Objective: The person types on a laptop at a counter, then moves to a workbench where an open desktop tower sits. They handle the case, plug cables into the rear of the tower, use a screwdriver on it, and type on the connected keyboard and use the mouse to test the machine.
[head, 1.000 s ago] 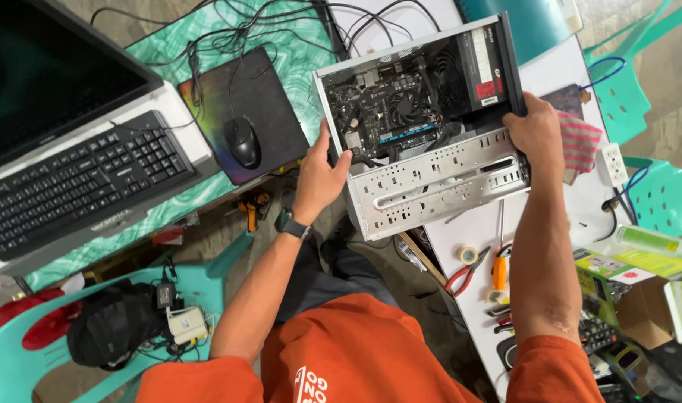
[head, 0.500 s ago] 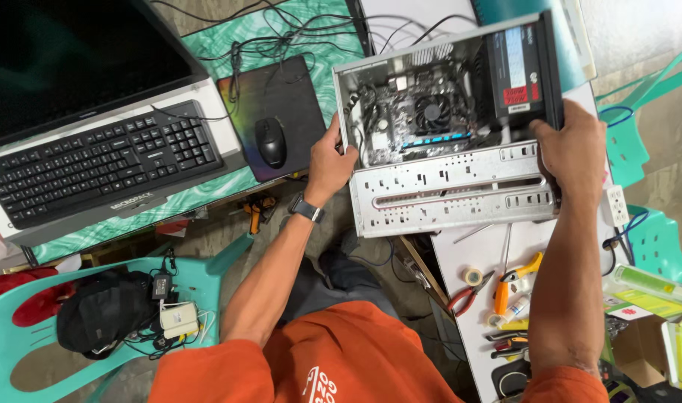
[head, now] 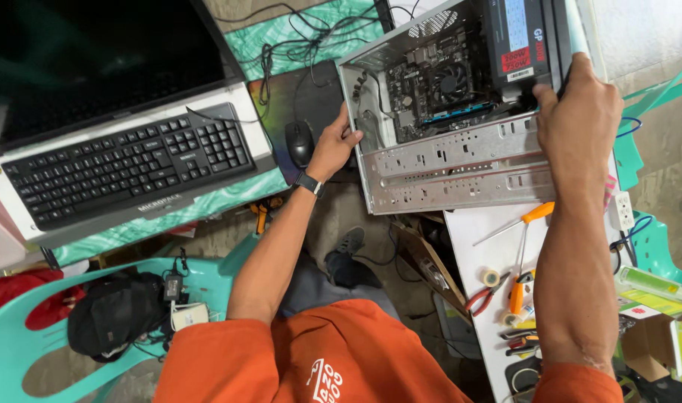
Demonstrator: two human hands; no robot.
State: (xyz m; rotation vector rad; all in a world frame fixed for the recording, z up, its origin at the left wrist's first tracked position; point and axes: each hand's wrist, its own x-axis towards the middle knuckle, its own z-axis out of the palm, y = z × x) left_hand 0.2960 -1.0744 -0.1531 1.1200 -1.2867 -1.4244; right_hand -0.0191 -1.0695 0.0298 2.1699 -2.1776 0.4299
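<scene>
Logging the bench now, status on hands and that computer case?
Left hand grips open computer case at its left edge. Right hand grips right side. Case lies side-open, motherboard exposed. Mouse beside left hand.

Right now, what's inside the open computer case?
Inside the open computer case: a motherboard with a round cooler fan, and a black power supply. The right hand covers the corner beside it.

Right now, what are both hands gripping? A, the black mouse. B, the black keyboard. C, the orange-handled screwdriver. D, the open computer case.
D: the left hand grips the left edge of the open computer case and the right hand clasps its right side, while the keyboard, mouse and screwdriver lie untouched.
</scene>
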